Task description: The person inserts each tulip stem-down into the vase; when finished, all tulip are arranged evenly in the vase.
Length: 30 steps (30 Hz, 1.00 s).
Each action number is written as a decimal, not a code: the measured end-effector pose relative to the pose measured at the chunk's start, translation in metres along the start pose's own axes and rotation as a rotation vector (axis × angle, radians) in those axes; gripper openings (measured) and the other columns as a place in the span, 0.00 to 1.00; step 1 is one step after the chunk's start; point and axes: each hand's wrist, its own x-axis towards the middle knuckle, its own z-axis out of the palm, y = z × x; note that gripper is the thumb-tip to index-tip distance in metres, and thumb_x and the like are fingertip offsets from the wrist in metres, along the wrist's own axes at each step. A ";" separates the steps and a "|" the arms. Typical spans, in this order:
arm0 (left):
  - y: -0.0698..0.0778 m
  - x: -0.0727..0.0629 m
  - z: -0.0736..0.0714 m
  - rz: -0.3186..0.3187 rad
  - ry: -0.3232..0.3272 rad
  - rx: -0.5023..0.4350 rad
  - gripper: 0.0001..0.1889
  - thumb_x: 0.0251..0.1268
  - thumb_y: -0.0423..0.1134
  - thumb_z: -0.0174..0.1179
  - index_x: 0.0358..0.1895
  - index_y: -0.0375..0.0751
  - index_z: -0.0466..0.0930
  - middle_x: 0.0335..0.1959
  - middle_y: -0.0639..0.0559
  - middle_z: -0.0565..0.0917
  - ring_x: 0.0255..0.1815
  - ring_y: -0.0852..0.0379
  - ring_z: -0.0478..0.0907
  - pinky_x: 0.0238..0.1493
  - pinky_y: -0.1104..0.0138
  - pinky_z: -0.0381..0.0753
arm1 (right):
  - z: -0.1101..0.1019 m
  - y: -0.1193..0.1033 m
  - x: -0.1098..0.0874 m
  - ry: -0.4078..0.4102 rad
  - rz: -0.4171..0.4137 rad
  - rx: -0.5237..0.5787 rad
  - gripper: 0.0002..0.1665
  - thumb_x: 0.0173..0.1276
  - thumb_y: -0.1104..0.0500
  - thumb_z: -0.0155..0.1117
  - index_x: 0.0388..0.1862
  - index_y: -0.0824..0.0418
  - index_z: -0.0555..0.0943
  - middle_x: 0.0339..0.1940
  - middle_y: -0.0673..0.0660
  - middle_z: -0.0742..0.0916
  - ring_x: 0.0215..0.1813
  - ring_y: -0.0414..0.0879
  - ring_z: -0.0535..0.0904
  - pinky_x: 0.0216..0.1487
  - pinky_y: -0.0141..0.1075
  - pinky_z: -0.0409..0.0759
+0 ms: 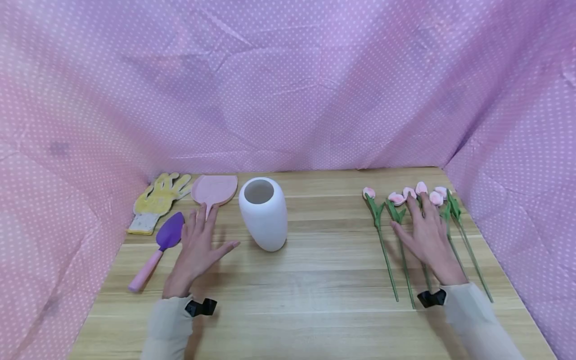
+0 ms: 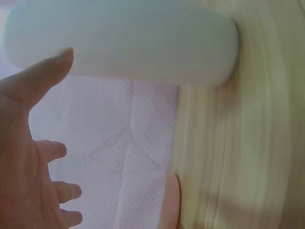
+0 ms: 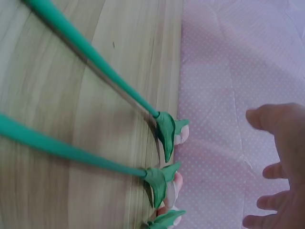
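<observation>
With its fingers spread, my left hand [image 1: 196, 252] hovers between a purple trowel [image 1: 170, 231] with a pink handle and a tall white vase [image 1: 269, 220]. The vase stands upright, and in the left wrist view its side [image 2: 124, 43] is close past my thumb. My right hand [image 1: 428, 240] is spread over several artificial pink tulips [image 1: 378, 220] lying on the table with green stems. It covers part of the middle stems. In the right wrist view, tulip leaves [image 3: 156, 183] lie apart from my fingers. Neither hand holds anything.
A pink paddle-shaped object [image 1: 215, 189] lies at the back, its handle partly behind my left fingers. Left of it is a yellow and white glove [image 1: 159, 202]. Pink dotted cloth [image 1: 288, 100] hangs behind and beside the wooden table [image 1: 315, 320].
</observation>
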 end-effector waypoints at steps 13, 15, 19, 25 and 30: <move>0.025 0.007 0.008 0.082 0.090 -0.360 0.55 0.56 0.47 0.73 0.82 0.55 0.45 0.84 0.45 0.48 0.84 0.38 0.42 0.78 0.33 0.43 | 0.012 -0.021 0.002 0.021 0.065 0.206 0.40 0.63 0.59 0.71 0.69 0.74 0.68 0.67 0.77 0.72 0.59 0.75 0.74 0.53 0.68 0.77; 0.029 0.008 0.010 0.098 0.118 -0.405 0.55 0.55 0.45 0.74 0.82 0.56 0.46 0.83 0.46 0.52 0.84 0.39 0.45 0.78 0.34 0.46 | 0.013 -0.023 0.002 -0.017 0.088 0.219 0.39 0.64 0.59 0.70 0.70 0.73 0.67 0.65 0.78 0.74 0.53 0.72 0.78 0.47 0.65 0.80; 0.038 0.011 0.015 0.148 0.165 -0.508 0.55 0.53 0.38 0.75 0.81 0.53 0.49 0.82 0.45 0.56 0.82 0.40 0.53 0.77 0.37 0.56 | 0.019 -0.024 0.003 -0.077 0.121 0.234 0.38 0.66 0.59 0.68 0.70 0.75 0.67 0.57 0.77 0.78 0.47 0.67 0.80 0.41 0.58 0.82; 0.047 0.016 0.025 0.213 0.212 -0.669 0.54 0.50 0.28 0.74 0.80 0.42 0.50 0.78 0.41 0.63 0.79 0.43 0.61 0.76 0.51 0.66 | 0.031 -0.024 0.005 -0.197 0.213 0.216 0.39 0.67 0.57 0.66 0.71 0.74 0.65 0.50 0.75 0.81 0.46 0.65 0.80 0.43 0.55 0.82; 0.051 0.018 0.033 0.268 0.248 -0.762 0.54 0.48 0.21 0.72 0.79 0.38 0.51 0.77 0.38 0.64 0.76 0.59 0.64 0.71 0.74 0.71 | 0.039 -0.026 0.005 -0.253 0.246 0.205 0.40 0.66 0.56 0.66 0.71 0.75 0.65 0.53 0.76 0.81 0.50 0.66 0.81 0.47 0.56 0.83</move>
